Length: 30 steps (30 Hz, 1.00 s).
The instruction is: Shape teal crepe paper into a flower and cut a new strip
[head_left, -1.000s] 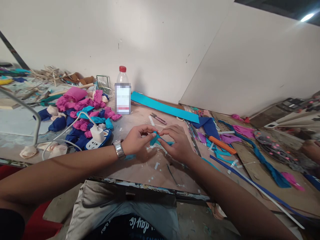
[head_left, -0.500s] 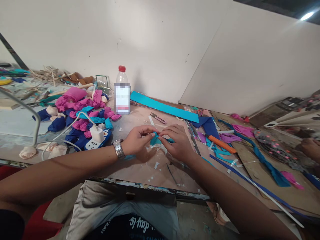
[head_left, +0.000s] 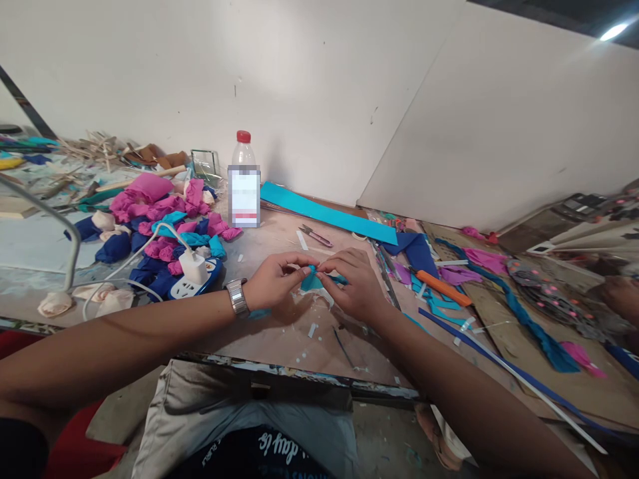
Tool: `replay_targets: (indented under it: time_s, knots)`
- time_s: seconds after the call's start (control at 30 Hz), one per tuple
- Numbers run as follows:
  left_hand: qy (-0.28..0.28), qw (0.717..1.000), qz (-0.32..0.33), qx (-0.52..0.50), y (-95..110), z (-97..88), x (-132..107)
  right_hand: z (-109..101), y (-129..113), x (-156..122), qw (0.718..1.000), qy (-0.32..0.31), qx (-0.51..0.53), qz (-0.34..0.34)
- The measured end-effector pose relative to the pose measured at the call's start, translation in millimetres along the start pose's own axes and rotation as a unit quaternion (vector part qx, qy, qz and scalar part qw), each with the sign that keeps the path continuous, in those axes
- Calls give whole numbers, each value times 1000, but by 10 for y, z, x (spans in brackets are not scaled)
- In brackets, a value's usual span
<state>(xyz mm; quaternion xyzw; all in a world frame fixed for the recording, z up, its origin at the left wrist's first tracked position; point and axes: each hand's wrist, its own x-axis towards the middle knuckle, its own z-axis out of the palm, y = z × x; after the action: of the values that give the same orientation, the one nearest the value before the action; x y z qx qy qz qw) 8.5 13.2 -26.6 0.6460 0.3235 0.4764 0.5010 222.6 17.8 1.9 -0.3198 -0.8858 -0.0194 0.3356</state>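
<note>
Low over the table's front part, my left hand (head_left: 279,279) pinches a small turquoise piece of fabric or crepe paper (head_left: 312,279) between thumb and fingers. My right hand (head_left: 352,279) grips the same piece from the other side, its fingertips nearly meeting the left ones. Part of the piece is hidden behind the fingers. A pale scrap shows just below it. Beyond my hands lie thread snips (head_left: 317,236) and a small white strip (head_left: 302,240). A long turquoise strip (head_left: 329,214) stretches along the wall side.
At the left sits a heap of pink, blue and cream bundles (head_left: 164,219) beside a power strip (head_left: 197,283) with a white plug and cable. A red-capped bottle (head_left: 243,156) stands near the wall. An orange-handled cutter (head_left: 444,287) lies right. Another person's hand (head_left: 622,293) shows at the right edge.
My fingers have shifted slightly on the turquoise piece, which looks more gathered at the fingertips. At the far right, the other person's hand has moved a little.
</note>
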Motion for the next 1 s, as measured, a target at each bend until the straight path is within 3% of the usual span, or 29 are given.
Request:
replay_targets:
  time_s: [0.2, 0.53, 1.0]
  knots:
    - [15, 1000, -9, -17, -31, -3, 12, 4, -9, 6, 1000, 3, 7, -8]
    - [-9, 999, -30, -12, -33, -5, -5, -8, -21, 12, 1000, -4, 7, 0]
    - [-12, 998, 24, 58, -55, -15, -50, -23, 8, 17, 1000, -22, -21, 6]
